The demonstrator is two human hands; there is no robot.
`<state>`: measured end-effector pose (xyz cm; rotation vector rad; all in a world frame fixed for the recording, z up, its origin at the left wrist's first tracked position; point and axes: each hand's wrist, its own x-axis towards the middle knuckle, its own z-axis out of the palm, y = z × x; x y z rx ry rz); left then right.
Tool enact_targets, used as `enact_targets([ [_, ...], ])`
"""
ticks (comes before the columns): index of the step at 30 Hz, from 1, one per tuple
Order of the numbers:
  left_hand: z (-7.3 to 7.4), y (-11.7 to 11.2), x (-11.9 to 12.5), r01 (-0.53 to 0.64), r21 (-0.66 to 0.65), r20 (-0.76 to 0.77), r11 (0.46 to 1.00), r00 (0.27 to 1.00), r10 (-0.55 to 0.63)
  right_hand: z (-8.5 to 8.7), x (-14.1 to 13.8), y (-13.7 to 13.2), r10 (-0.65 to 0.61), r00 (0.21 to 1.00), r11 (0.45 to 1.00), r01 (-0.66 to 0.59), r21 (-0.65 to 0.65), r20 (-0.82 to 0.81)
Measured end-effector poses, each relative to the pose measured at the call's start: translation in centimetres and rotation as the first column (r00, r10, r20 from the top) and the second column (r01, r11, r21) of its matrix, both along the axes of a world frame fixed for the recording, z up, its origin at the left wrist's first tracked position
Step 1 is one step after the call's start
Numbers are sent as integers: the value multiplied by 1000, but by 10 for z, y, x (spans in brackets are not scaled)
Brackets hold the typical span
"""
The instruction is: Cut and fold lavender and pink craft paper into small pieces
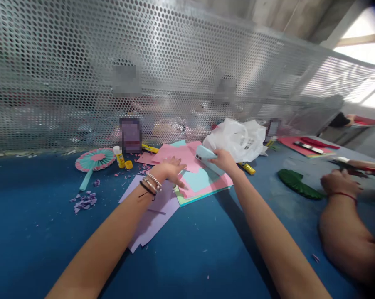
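My left hand (168, 169), with bracelets at the wrist, reaches over the pink paper (175, 155) with its fingers spread. Whether it touches the sheets I cannot tell. My right hand (223, 160) is closed on a light blue phone (206, 153), tilted above the paper stack, its camera lenses showing at the left end. Beneath lie light blue paper (200, 182) and further pink and green sheets. Purple paper (156, 224) spreads under my left wrist. Right behind the phone sits a crumpled white plastic bag (237, 139).
At left lie a pleated paper fan (95, 160), an uncapped glue stick (119, 158) and purple paper scraps (85, 202). A perforated metal screen (175, 62) stands behind the blue table (187, 257). At right, a co-worker's hand (340, 182) is beside green pleated paper (296, 182) and scissors.
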<state>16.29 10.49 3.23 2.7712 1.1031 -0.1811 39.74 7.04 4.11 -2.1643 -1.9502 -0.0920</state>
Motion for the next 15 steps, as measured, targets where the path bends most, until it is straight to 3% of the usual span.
enact_targets([
  [3, -4, -3, -5, 24, -111, -41, 993, 999, -29, 1, -10, 0, 47, 998, 997, -49, 53, 33],
  [5, -8, -2, -4, 15, -100, -9, 995, 1000, -16, 0, -18, 0, 73, 996, 993, -78, 91, 57],
  [8, -9, 2, 2, 33, 47, 119, 998, 992, -38, 1, -25, -1, 118, 990, 982, -129, 139, 81],
  [12, 4, 4, 9, 19, 200, 268, 980, 961, -73, 7, -23, -5, 128, 988, 968, -143, 208, 82],
  [15, 19, -4, 13, 127, 358, 410, 925, 869, -278, 13, -18, -7, 134, 989, 952, -148, 268, 70],
])
